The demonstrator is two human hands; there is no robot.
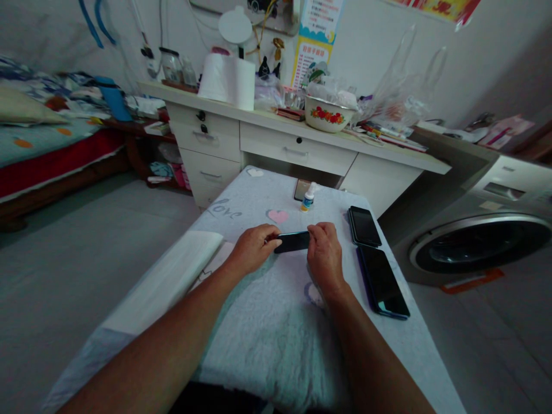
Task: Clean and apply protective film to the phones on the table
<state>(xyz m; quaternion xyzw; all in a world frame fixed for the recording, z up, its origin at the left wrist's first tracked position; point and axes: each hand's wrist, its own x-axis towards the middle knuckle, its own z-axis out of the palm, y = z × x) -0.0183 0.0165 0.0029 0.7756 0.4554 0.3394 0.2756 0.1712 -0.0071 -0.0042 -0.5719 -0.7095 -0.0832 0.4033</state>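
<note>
Both my hands grip a dark smartphone (292,242) held sideways over the cloth-covered table. Thumb and fingers of my left hand (254,247) pinch its left end. Its right end is in the closed fingers of my right hand (324,253). Beyond the phone stands a small white spray bottle (307,199) with a blue and yellow label. Just behind the bottle another phone (301,189) lies flat. Off to the right of my right hand lie a black phone (364,226) and, nearer to me, a larger black phone (383,280).
A folded white cloth (168,282) lies along the table's left side. Behind stands a white desk (297,150) bearing a paper roll (228,80) and a floral enamel bowl (330,113). A washing machine (483,190) is at right, a bed (47,138) at far left.
</note>
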